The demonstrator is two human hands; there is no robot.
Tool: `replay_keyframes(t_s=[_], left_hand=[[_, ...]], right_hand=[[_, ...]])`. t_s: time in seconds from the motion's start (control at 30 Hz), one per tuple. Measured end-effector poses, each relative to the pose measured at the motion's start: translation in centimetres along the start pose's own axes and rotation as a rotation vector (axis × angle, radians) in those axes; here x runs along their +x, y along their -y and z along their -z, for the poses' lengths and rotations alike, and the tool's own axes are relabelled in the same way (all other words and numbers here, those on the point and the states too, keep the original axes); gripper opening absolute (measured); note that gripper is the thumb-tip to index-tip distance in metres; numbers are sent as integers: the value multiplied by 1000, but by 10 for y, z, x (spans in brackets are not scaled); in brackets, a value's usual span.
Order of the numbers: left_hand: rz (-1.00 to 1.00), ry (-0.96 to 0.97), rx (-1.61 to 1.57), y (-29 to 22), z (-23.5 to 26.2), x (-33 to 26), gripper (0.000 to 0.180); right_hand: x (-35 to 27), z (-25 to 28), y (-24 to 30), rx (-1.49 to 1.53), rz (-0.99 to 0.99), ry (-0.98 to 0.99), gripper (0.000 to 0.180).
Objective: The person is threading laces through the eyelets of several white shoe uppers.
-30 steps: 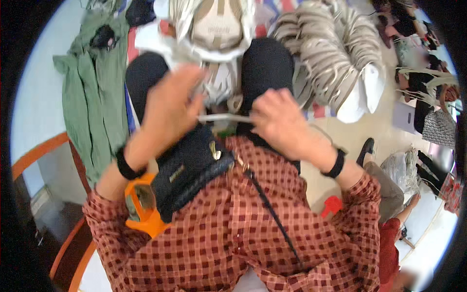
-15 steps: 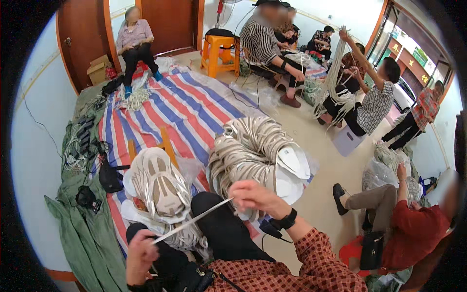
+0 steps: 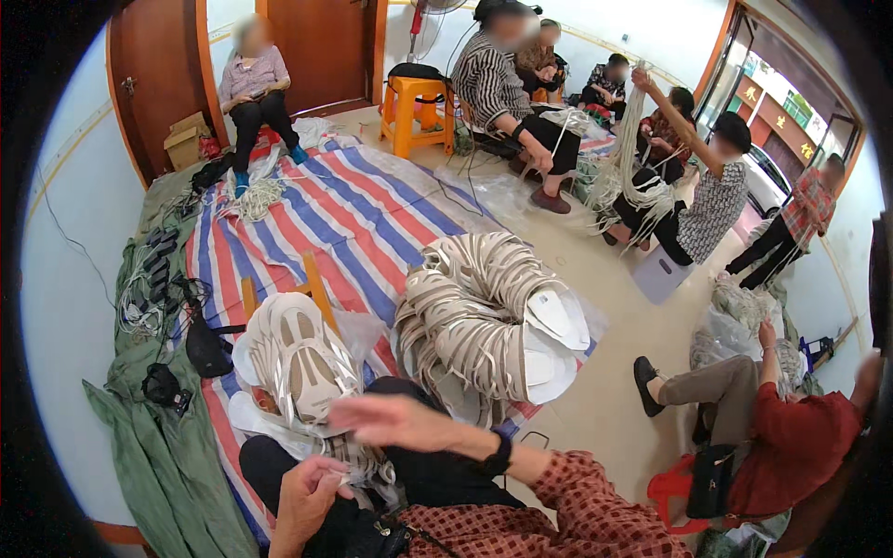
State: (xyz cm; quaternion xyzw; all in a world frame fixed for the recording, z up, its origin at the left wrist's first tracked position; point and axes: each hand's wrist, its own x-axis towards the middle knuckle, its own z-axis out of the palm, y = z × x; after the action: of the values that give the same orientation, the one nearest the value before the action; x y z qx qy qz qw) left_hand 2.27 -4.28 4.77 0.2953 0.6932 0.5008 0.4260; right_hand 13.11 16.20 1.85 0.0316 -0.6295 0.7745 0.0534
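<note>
My left hand [image 3: 309,491] is closed low over my lap, its thumb and fingers pinching a shoelace [image 3: 343,478], of which only a small white bit shows. Above it my right hand [image 3: 391,423] reaches leftward, blurred, with the fingers stretched out and no lace visible in them. Just beyond the right fingers stands a stack of beige-and-white shoe uppers [image 3: 305,367], nested into each other with laces at their sides. More uppers and laces by my knees are partly covered by my hands. A larger curved row of nested shoe uppers [image 3: 479,312] lies to the right.
A striped tarp [image 3: 344,209] covers the floor ahead. Green cloth [image 3: 167,465] and a black bag [image 3: 209,344] lie left. A wooden stool frame [image 3: 319,288] stands behind the stack. Several people sit around, one in red [image 3: 791,442] close on my right; an orange stool [image 3: 414,116] stands farther back.
The white lace stretched taut between my hands is no longer seen so. My right hand has swung left and down toward the stack; my left hand has shifted slightly right.
</note>
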Motion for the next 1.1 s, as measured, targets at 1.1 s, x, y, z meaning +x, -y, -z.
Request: replay_keyframes(t_s=[1.1], left_hand=[[137, -93, 94, 78, 49, -3, 18]], right_hand=[[-27, 105, -24, 476, 74, -840, 15]])
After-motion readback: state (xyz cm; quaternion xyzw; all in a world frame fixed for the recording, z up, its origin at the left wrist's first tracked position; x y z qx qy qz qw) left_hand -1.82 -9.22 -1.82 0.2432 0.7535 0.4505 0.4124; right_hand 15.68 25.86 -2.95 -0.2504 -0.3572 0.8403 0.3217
